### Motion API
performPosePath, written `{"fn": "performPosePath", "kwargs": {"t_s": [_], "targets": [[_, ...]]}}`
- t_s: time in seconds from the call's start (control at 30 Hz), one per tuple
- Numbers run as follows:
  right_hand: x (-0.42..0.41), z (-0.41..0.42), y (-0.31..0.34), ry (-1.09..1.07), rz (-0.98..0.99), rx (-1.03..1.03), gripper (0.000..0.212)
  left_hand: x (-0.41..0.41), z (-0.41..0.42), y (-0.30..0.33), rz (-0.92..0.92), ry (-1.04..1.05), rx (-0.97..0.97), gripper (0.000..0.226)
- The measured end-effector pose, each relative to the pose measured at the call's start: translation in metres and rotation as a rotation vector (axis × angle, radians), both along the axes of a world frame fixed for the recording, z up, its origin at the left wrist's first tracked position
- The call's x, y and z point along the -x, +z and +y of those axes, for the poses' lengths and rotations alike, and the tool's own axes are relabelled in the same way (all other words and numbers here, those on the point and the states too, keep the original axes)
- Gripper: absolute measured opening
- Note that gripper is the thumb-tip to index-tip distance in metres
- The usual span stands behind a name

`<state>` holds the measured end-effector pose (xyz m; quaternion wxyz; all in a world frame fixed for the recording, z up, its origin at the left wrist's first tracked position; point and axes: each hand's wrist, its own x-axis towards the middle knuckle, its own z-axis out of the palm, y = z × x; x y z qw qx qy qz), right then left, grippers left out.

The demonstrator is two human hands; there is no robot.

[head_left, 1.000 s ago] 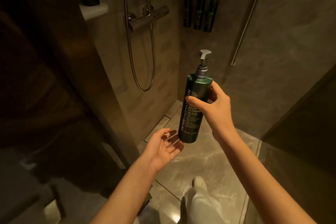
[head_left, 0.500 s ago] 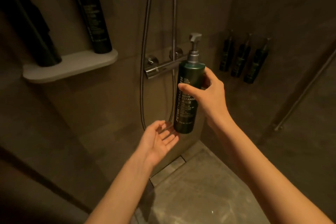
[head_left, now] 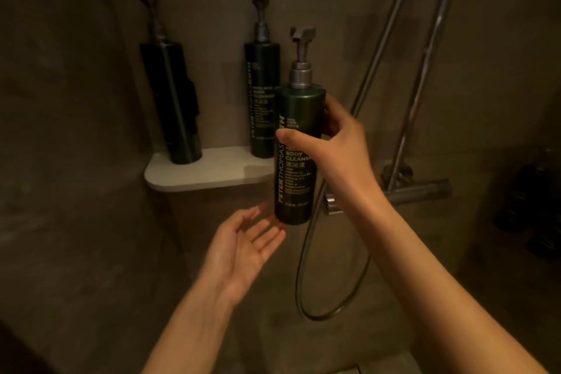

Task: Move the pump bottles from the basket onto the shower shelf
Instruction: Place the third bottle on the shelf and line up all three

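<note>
My right hand (head_left: 337,143) grips a dark green pump bottle (head_left: 296,188) around its upper body and holds it upright in the air, just right of the white shower shelf (head_left: 206,174). The bottle's base hangs lower than the shelf surface. My left hand (head_left: 243,249) is open, palm up, just under and left of the bottle's base, not touching it. Two more dark pump bottles stand on the shelf: one at the left (head_left: 171,100), leaning a little, and one at the back right (head_left: 262,100). The basket is out of view.
A chrome shower rail (head_left: 425,70) and hose (head_left: 309,282) run down the wall right of the held bottle, with the mixer bar (head_left: 403,194) behind my right forearm. Dim dark wall-mounted bottles (head_left: 534,209) show at the far right edge.
The view has swung up and left, bringing the shelf close and central. My right hand has carried the bottle up beside the shelf, and the open left hand has stayed below it.
</note>
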<state>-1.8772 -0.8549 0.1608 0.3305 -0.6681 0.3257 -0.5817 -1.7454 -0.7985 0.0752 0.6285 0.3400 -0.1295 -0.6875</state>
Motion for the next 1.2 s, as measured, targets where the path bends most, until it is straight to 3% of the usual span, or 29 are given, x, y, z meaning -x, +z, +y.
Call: {"fn": "performPosePath", "kwargs": {"t_s": [0.13, 0.27, 0.37, 0.43, 0.6, 0.8, 1.0, 1.2], "targets": [[-0.028, -0.026, 0.020, 0.098, -0.021, 0.034, 0.058, -0.024, -0.009, 0.022, -0.056, 0.136, 0.076, 0.036], [-0.048, -0.044, 0.036, 0.195, -0.042, 0.039, 0.047, -0.032, -0.017, 0.038, -0.249, 0.220, 0.153, 0.052], [-0.057, -0.052, 0.046, 0.254, -0.049, 0.052, 0.043, -0.034, -0.021, 0.048, -0.368, 0.276, 0.212, 0.042], [-0.064, -0.057, 0.050, 0.293, -0.052, 0.059, 0.044, -0.035, -0.026, 0.052, -0.526, 0.335, 0.210, 0.034], [-0.079, -0.072, 0.046, 0.306, -0.084, 0.050, 0.043, -0.038, -0.049, 0.042, -1.094, 0.474, 0.196, 0.060], [-0.090, -0.085, 0.031, 0.305, -0.145, 0.040, 0.050, -0.036, -0.069, 0.016, -1.510, 0.677, 0.102, 0.066], [-0.089, -0.084, 0.017, 0.249, -0.106, 0.090, 0.066, -0.032, -0.070, 0.012, -1.740, 0.807, -0.043, 0.068], [-0.101, -0.077, -0.003, 0.153, 0.010, 0.183, 0.074, -0.028, -0.071, 0.010, -1.742, 0.799, -0.059, 0.068]]}}
